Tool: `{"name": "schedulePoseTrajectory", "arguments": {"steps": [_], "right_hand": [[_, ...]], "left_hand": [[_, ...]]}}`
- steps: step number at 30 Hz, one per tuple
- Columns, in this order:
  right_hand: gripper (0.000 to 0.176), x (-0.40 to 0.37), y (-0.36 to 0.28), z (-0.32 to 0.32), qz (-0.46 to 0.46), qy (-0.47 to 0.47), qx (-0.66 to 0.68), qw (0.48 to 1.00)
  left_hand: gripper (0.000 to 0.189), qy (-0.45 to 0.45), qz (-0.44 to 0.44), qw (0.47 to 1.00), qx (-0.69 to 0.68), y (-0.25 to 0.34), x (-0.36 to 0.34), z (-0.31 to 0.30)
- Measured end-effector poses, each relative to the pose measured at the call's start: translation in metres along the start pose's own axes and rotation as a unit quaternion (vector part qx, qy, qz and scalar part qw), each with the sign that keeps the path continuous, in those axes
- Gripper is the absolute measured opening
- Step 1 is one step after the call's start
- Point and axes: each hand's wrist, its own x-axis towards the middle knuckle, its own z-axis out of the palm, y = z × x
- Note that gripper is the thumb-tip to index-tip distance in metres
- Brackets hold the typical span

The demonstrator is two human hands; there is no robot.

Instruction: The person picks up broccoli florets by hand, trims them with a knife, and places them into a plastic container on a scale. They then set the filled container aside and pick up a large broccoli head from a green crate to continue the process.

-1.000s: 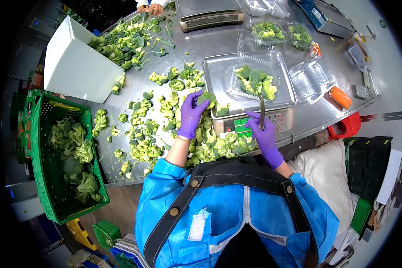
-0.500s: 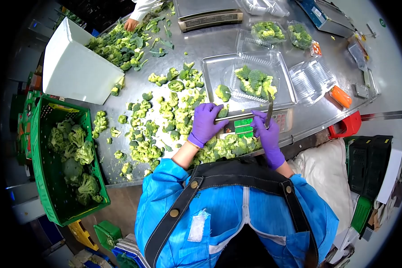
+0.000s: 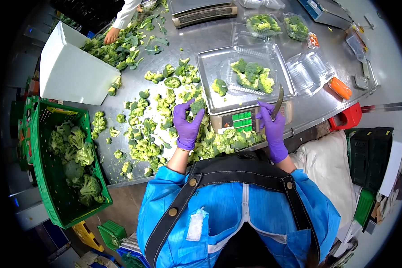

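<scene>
My left hand, in a purple glove, grips a broccoli floret between thumb and fingers, left of the scale. A knife with a curved blade pointing up is held in my gloved right hand, in front of the scale with its green lit display. On the scale's metal tray lies an open clear plastic clamshell holding several florets. A single floret rests on the tray left of it. Loose florets cover the table beside my left hand.
A green crate of broccoli heads stands left, below a tipped white bin. Another person's hand touches broccoli trimmings at the back. Filled clamshells, empty clamshells and a second scale occupy the far side.
My left hand has moved left, away from the scale's front edge, with a floret now in its fingers. My right hand has shifted slightly right with the knife. The other person's hand has moved left and down.
</scene>
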Motion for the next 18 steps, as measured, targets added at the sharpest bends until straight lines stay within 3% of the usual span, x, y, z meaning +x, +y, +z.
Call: {"name": "schedulePoseTrajectory", "arguments": {"steps": [11, 15, 17, 18], "right_hand": [[0.021, 0.0, -0.001, 0.0, -0.013, 0.006, -0.01, 1.0], [0.021, 0.0, 0.001, -0.002, -0.012, -0.001, -0.005, 1.0], [0.021, 0.0, -0.001, -0.001, -0.017, 0.005, -0.001, 1.0], [0.021, -0.001, 0.0, -0.001, -0.018, 0.006, -0.001, 1.0]], "left_hand": [[0.033, -0.043, 0.045, 0.998, 0.016, 0.009, 0.007, 0.011], [0.032, -0.097, 0.033, 0.994, 0.039, 0.006, 0.016, 0.02], [0.034, -0.123, 0.109, 0.985, 0.053, 0.005, 0.024, 0.025], [0.035, -0.164, 0.1, 0.98, 0.043, 0.001, 0.028, 0.028]]}}
